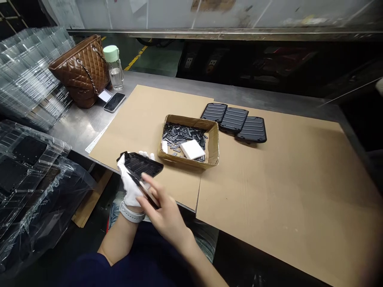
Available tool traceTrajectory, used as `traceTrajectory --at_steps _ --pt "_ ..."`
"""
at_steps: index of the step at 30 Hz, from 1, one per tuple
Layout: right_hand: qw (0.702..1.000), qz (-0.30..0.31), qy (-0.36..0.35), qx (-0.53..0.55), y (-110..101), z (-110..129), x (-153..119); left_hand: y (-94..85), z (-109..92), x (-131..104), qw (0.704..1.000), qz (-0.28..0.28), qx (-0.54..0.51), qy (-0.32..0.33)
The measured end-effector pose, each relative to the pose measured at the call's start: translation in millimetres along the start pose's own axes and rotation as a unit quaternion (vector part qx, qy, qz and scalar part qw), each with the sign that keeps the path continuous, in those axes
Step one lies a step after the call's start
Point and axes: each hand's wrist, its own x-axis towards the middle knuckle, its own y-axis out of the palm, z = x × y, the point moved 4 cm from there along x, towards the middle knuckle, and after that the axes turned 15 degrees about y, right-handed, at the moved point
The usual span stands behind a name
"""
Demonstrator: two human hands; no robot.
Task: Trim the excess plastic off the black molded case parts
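Note:
My left hand (129, 185), in a white glove, is closed around a black ribbed plastic panel (140, 164) held tilted above the table's front edge. Its gloved fingertips show past the panel's far side. Bare and close beside it, my right hand (163, 211) grips slim dark tweezers (146, 193), whose narrow tip points toward the panel's near edge. I cannot tell whether the tip touches the panel. Just beyond my hands sits an open cardboard box (214, 147) with many small black pieces (179, 133) and a white block (193, 150) inside.
Three similar black panels (235, 119) lie overlapping behind the box on brown cardboard sheets (269, 199). At the back left stand a brown handbag (82, 71), a bottle (115, 67) and a phone (115, 102). Clear plastic trays (26, 67) are stacked at the left.

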Motion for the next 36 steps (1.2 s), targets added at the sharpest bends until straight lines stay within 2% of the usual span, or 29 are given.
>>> traceTrajectory --at_steps 2,4,8,14,19,26,32,36 --pt "0.991 -0.006 0.082 0.105 -10.4 -4.2 7.3 2.8 0.1 -1.9 0.999 0.007 -0.026 -0.027" --pt "0.968 -0.02 0.149 0.198 -18.7 -6.8 16.5 6.5 1.7 -5.6 0.997 0.023 -0.048 -0.048" --pt "0.935 0.01 0.2 0.291 -19.2 -3.2 32.8 10.3 5.0 -13.0 0.997 0.044 -0.054 -0.044" --pt "0.926 0.003 0.202 0.321 -14.0 -1.9 36.8 7.2 8.5 -14.3 0.995 0.071 -0.053 -0.055" --pt "0.924 -0.006 0.194 0.329 -15.7 -6.2 36.6 5.2 9.6 -15.0 0.996 0.06 -0.041 -0.058" --pt "0.918 0.028 0.2 0.343 -15.5 -8.8 36.3 7.2 11.2 -19.3 0.993 0.078 -0.034 -0.078" --pt "0.914 -0.005 0.225 0.337 -16.7 -17.3 38.7 3.3 15.1 -9.9 0.995 0.064 -0.052 -0.048" --pt "0.909 0.022 0.228 0.349 -14.0 -23.8 40.6 3.5 16.8 -6.6 0.996 0.057 -0.053 -0.046"
